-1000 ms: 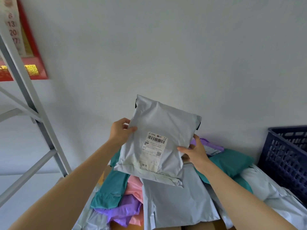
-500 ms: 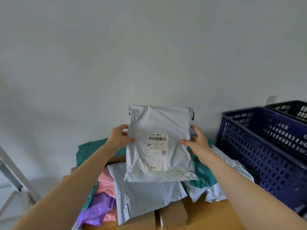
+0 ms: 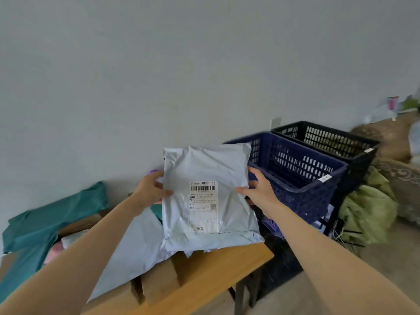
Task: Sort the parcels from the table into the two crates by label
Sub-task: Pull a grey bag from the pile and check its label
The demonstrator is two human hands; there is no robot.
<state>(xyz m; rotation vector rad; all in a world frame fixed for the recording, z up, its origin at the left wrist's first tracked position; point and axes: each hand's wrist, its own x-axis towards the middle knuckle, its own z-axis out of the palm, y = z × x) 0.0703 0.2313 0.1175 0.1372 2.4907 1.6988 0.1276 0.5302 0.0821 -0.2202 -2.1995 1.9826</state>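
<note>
Head camera, looking forward and down: a pale grey plastic mailer parcel [image 3: 229, 201] is held upright in front of the person, its white shipping label [image 3: 203, 206] with a barcode facing the camera. The left hand [image 3: 150, 189] grips the parcel's left edge, thumb on the front and fingers curled behind. The right hand [image 3: 259, 189] grips the right edge the same way, thumb on the front face. The parcel hangs over the right end of the light wooden table [image 3: 216, 273], and its upper right corner overlaps the near left corner of a dark blue perforated plastic crate [image 3: 306, 201].

This blue crate stands just to the right of the table. A black perforated plastic crate [image 3: 363, 153] stands right behind it, side by side with it. Each crate has a small white tag on its rim.

On the table lie a flat grey mailer bag [image 3: 136, 242], teal mailer bags [image 3: 52, 214], a pink parcel [image 3: 52, 255] partly hidden behind the left forearm, and brown cardboard boxes [image 3: 159, 285] near the front edge. Yellow-green sacks [image 3: 368, 214] lie on the floor beyond the crates. A plain white wall [image 3: 159, 64] fills the background.
</note>
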